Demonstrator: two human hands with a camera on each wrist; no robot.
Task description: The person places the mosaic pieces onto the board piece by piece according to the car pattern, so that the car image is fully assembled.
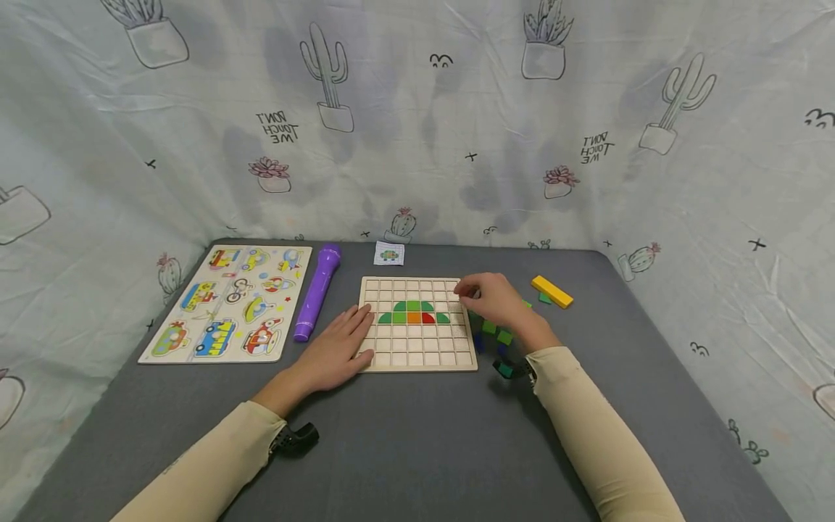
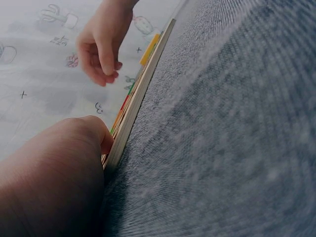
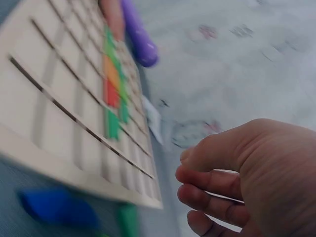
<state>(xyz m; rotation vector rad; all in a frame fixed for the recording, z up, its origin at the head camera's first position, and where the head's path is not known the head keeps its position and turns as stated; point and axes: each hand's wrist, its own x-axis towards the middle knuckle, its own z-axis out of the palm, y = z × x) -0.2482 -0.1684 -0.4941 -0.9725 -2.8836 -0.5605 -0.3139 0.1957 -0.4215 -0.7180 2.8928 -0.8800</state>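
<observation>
Lettering first: up on the printed cloth (image 1: 417, 185), DON'T and TOUCH can be picked out, flipped, in two places. Down to the grey tabletop (image 1: 404, 449), and there's the gridded board (image 1: 415, 358), mid-scene, with green tiles (image 1: 414, 306), one orange tile (image 1: 414, 318) and one red tile (image 1: 428, 319) in its squares. The left hand (image 1: 335, 353) rests at its left edge, fingers straightened, gripping nothing. Over to the right hand (image 1: 497, 299), which hovers by the far right corner: fingers loosely bent, thumb tip close to the index fingertip, no piece visible between them! Just off the right edge, loose tiles (image 1: 505, 338) in green and blue; farther right, a yellow block (image 1: 552, 291). Left side, a purple stick (image 1: 317, 292) lies close to the vehicle puzzle (image 1: 225, 308). Past the board's far edge, a small picture card (image 1: 389, 254). From the near edge, a broad stretch of tabletop opens between the sleeves (image 1: 222, 453).
</observation>
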